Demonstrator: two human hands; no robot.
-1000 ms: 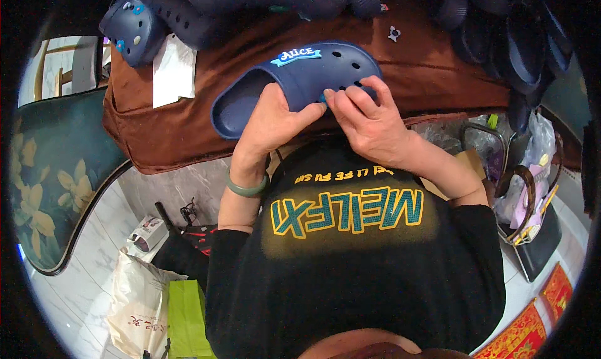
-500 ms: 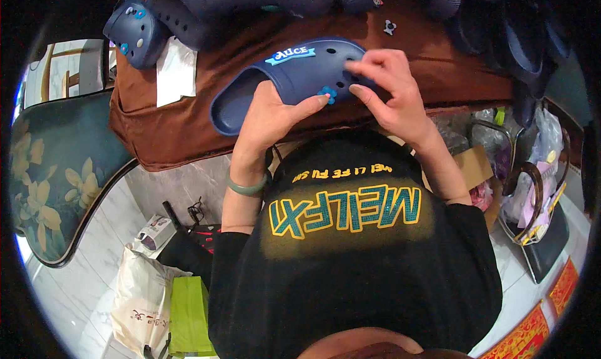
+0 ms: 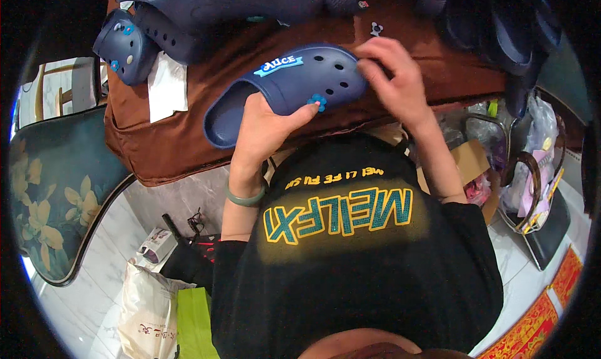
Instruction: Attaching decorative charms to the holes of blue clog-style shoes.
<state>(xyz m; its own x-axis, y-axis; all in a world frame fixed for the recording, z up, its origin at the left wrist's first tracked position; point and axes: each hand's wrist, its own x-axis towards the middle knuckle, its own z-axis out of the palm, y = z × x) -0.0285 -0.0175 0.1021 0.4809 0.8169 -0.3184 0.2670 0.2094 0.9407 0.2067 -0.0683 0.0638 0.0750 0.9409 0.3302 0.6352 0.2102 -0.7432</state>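
Note:
A navy clog point(image 3: 294, 87) lies tilted over the near edge of the brown-covered table, its toe toward the right. My left hand point(image 3: 260, 127) grips it, fingers inside the opening and thumb against a blue flower charm point(image 3: 318, 102). A light-blue banner charm point(image 3: 278, 65) sits on the clog's upper, and several holes stay bare. Beside the toe is my right hand point(image 3: 400, 83), fingers loosely bent and apart, with nothing visible between them. Beyond it on the cloth lie a small black-and-white charm point(image 3: 376, 29) and a tiny red-and-white charm point(image 3: 363, 5).
Another navy clog with charms point(image 3: 125, 52) stands at the left, near a white paper point(image 3: 168, 87). More dark clogs point(image 3: 516, 33) are piled at the far right. A floral chair back point(image 3: 62, 196), a white bag point(image 3: 147, 312) and a handled bag point(image 3: 532, 177) surround the table.
My right hand has drawn back from the holes to beside the toe, uncovering them. The clog has shifted slightly left and nearer in view; my left hand keeps its grip.

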